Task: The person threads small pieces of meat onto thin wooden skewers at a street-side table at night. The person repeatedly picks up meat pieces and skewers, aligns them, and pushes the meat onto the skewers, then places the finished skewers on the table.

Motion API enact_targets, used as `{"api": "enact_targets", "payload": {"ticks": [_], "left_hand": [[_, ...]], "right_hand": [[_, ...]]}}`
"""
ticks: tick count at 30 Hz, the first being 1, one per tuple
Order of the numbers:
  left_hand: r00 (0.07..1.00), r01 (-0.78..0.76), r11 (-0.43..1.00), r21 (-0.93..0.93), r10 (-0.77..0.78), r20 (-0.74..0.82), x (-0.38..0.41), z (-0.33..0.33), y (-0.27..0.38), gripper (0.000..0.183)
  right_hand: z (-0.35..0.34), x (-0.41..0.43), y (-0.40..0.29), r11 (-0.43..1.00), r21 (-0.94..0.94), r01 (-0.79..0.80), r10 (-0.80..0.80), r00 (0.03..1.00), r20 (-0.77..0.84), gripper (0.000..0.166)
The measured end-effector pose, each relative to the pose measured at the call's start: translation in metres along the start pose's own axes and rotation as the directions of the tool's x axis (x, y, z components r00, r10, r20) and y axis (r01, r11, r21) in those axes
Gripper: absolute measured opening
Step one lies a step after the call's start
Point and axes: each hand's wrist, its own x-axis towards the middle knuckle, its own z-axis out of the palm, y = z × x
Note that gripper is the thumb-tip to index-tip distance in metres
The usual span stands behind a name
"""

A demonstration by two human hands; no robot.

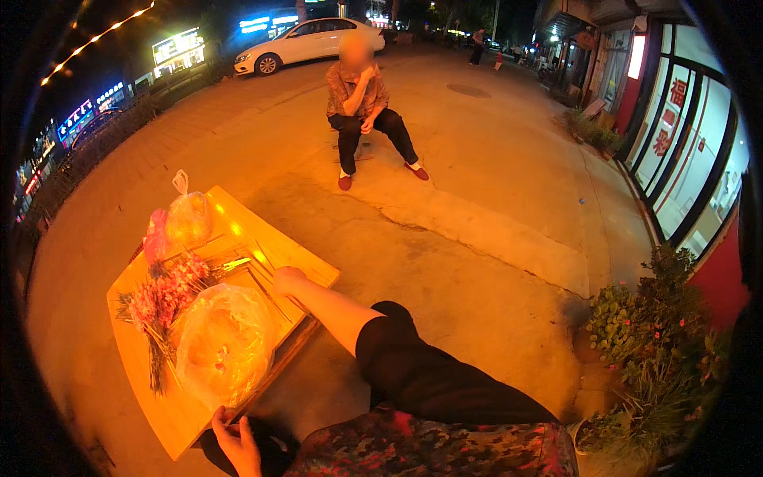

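Note:
My right hand [290, 281] rests on the wooden table [136, 364], next to several thin sticks [262, 283]; its fingers are curled and whether they grip anything is hidden. At the table's near edge, my left hand [237, 444] has its thumb and fingers apart with nothing between them. Just beyond the left fingertips sits a round container lined with a clear plastic bag [208, 372], with small bits inside. A heap of pink flower-like sprigs on thin stems [170, 292] lies to its left.
A tied clear plastic bag [188, 217] and a pink bag [156, 235] stand at the table's far corner. Across the pavement [489, 274] sits a person [357, 89]. Potted plants [644, 334] line the right side, near glass doors [685, 137]. A white car [316, 42] is parked behind.

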Motion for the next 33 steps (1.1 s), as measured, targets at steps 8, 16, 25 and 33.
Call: {"api": "enact_targets", "payload": {"ticks": [8,16,25,33], "left_hand": [[0.982,0.188,0.964,-0.188,-0.178,0.068,0.01,0.01,-0.028,0.044],[0.975,0.221,0.906,-0.36,-0.208,0.076,0.021,0.026,-0.071,0.045],[0.988,0.154,0.973,-0.172,-0.155,0.008,0.025,0.01,-0.059,0.04],[0.982,0.19,0.98,-0.063,-0.189,0.032,0.018,-0.008,-0.063,0.04]], "right_hand": [[-0.026,0.004,0.02,0.999,0.044,-0.009,0.001,0.984,0.18,0.025],[-0.026,-0.004,0.032,0.995,0.081,-0.062,0.056,0.995,0.079,0.025],[-0.059,-0.012,0.019,0.792,0.61,0.034,0.215,0.919,-0.33,0.026],[-0.024,-0.016,-0.011,0.612,0.786,0.086,0.205,0.943,-0.263,0.026]]}}
